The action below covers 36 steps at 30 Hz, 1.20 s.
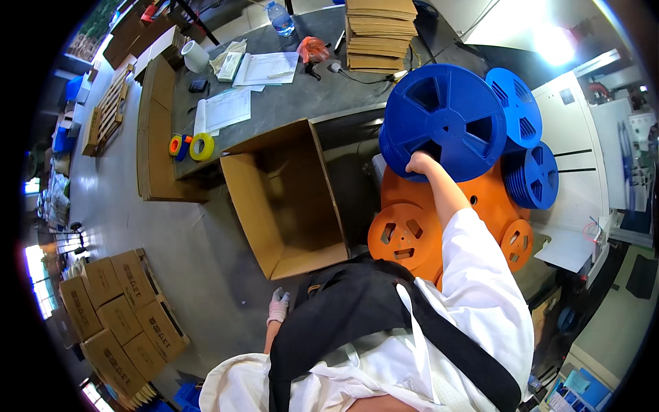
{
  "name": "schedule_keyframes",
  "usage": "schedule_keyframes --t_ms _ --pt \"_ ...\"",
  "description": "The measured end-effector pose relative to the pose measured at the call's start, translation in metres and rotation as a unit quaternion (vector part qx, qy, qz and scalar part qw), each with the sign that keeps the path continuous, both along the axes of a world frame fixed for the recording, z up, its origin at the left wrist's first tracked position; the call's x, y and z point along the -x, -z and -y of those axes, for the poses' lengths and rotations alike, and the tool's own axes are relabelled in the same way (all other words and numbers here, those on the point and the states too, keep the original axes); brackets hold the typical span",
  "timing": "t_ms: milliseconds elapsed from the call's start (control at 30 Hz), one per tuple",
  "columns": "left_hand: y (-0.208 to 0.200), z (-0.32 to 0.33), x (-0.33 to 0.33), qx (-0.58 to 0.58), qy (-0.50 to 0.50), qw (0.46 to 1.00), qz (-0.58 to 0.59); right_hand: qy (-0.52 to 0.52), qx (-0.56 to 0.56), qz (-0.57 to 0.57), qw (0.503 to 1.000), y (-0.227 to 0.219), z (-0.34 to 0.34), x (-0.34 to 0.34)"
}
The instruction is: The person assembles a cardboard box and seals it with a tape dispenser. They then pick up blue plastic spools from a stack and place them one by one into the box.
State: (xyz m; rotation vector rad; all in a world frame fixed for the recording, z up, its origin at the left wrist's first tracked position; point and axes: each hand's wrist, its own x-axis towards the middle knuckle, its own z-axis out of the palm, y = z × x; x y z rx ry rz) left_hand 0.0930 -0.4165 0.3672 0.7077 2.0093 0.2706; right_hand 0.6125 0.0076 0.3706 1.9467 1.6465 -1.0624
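Observation:
My right hand (421, 163) reaches forward, its fingers hooked into a cut-out at the near edge of the top blue plastic reel (446, 129). More blue reels lie under that one, forming a stack. My left hand (278, 305), in a pale glove, hangs low beside my body with fingers loosely stretched and nothing visible in them. In front of me, between the hands, stands an open cardboard box (264, 213), tilted in view, its bare inside showing. Large orange reels (449, 189) sit below the blue stack, and a smaller orange reel (401, 237) lies nearer my body.
Further blue reels (530, 175) stand at the right. The grey table (295, 96) ahead carries papers (268, 69), tape rolls (201, 147), a water bottle (280, 18) and stacked flat cardboard (379, 34). Taped cartons (123, 319) are piled on a pallet at lower left.

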Motion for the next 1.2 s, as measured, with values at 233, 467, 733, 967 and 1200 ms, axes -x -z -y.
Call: schedule_keyframes --t_ms 233,467,733,967,1200 --pt "0.025 0.069 0.034 0.017 -0.034 0.999 -0.004 0.003 -0.034 0.077 0.996 -0.027 0.015 0.028" --pt "-0.012 0.021 0.043 0.072 0.068 0.995 0.005 0.076 -0.067 0.065 0.993 -0.054 0.067 0.047" --pt "0.037 -0.028 0.106 -0.024 0.093 0.993 0.067 0.325 -0.075 -0.162 0.929 -0.17 0.171 0.107" --pt "0.075 -0.103 0.148 -0.151 0.143 0.976 0.064 0.526 -0.131 -0.642 0.542 -0.264 0.252 0.135" --pt "-0.087 -0.201 0.102 -0.375 0.033 0.915 0.146 0.334 -0.096 -0.897 0.273 -0.236 0.312 0.23"
